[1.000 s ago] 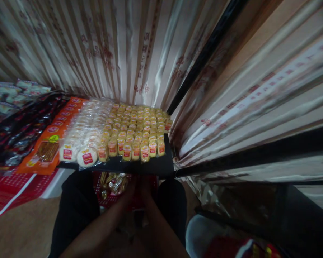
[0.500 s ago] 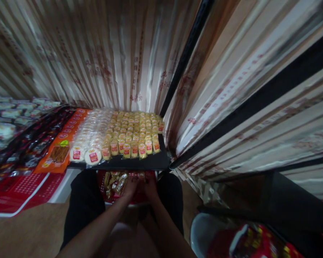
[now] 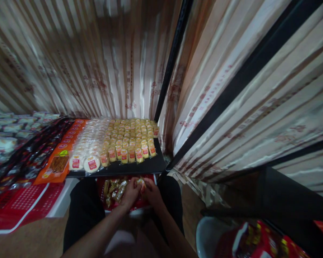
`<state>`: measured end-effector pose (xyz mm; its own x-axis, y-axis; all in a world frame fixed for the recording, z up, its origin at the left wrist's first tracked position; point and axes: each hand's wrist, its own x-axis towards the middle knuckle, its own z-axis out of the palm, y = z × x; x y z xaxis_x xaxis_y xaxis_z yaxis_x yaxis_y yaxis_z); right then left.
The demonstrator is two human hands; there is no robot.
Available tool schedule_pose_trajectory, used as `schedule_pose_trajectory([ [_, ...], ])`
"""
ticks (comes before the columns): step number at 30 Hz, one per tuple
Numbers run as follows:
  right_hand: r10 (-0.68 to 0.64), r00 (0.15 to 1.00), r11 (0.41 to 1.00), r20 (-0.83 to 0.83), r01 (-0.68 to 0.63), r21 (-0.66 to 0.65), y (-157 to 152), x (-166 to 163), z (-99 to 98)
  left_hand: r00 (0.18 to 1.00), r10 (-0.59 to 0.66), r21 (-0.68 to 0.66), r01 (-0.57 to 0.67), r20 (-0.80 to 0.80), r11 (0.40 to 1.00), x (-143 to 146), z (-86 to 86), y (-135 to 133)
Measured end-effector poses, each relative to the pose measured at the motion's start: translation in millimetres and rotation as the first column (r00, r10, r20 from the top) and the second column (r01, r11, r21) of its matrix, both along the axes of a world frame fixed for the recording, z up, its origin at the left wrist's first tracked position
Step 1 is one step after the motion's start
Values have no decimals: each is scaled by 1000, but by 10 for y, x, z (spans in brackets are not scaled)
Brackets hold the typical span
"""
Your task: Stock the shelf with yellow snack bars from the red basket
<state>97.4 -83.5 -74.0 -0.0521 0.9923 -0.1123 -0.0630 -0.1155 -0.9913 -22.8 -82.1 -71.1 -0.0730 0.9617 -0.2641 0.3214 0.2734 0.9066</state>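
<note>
Between my fingertips, above my lap, is a small yellow wrapped snack (image 3: 141, 183) with a red label. My left hand (image 3: 131, 193) pinches it from the left and my right hand (image 3: 153, 191) from the right. Both hands are closed on it, and the fingers cover part of the wrapper. Just left of them, several gold-wrapped pieces (image 3: 115, 191) lie in a red tray (image 3: 101, 186) between my thighs. Directly ahead on a black table (image 3: 157, 163) stand tight rows of yellow wrapped snacks (image 3: 131, 139) with red labels.
Left of the yellow rows lie round white wrapped crackers (image 3: 92, 164), an orange snack bag (image 3: 56, 163), dark shiny packs (image 3: 29, 154) and white packets (image 3: 5, 143). Pleated printed curtains (image 3: 110, 64) and black poles (image 3: 174, 53) enclose the table. A pale bin (image 3: 204, 233) with red packaging stands lower right.
My hands have risen slightly out of the tray and come together, with the yellow wrapped snack now visible between the fingers. The whole view has shifted a little.
</note>
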Motion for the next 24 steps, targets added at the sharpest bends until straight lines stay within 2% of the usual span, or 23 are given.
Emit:
schedule_pose_trajectory([
  [6, -59, 998, 984, 26, 54, 170, 40, 31, 284, 996, -73, 158, 81, -54, 984, 39, 371, 90],
  [9, -141, 984, 962, 108, 110, 251, 82, 45, 361, 990, -92, 194, 112, -111, 975, 77, 587, 180],
  [13, -276, 925, 930, 262, 187, 317, 177, 48, 447, 979, -91, 202, 127, -183, 971, 127, 852, 328],
  [18, -380, 848, 898, 370, 243, 366, 362, 6, 582, 957, -74, 250, 148, -281, 957, 188, 1049, 554],
  [24, -473, 791, 845, 387, 283, 455, 605, -19, 733, 933, -105, 326, 223, -344, 919, 265, 1252, 856],
])
